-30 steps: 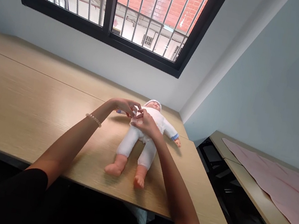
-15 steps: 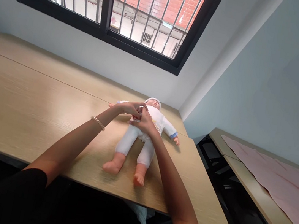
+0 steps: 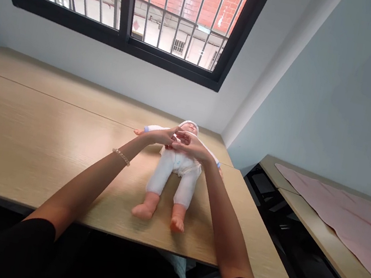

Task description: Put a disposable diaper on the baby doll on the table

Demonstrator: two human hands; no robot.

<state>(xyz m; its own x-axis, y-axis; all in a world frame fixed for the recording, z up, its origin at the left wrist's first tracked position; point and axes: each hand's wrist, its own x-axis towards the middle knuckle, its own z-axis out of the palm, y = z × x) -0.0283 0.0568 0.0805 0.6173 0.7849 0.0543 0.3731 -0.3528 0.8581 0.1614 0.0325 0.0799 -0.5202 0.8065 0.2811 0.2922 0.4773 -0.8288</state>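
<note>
A baby doll [image 3: 181, 161] in white clothes and a white cap lies on its back on the wooden table [image 3: 46, 133], its bare feet toward me. Over its chest my left hand [image 3: 166, 136] and my right hand [image 3: 192, 145] meet, fingers curved toward each other. The fingertips of both hands overlap near the middle of the chest. Whether anything is between them is too small to tell. A beaded bracelet [image 3: 121, 156] is round my left wrist.
A barred window [image 3: 124, 37] with a black frame is in the wall behind the table. At the right, past a dark gap, a second table [image 3: 290, 196] bears a pink cloth [image 3: 337, 216]. The near table's right corner lies beyond my right forearm.
My right hand has shifted right and turned flatter, its fingers loosening from my left hand. The doll's legs appear slightly further right. The view has shifted a little.
</note>
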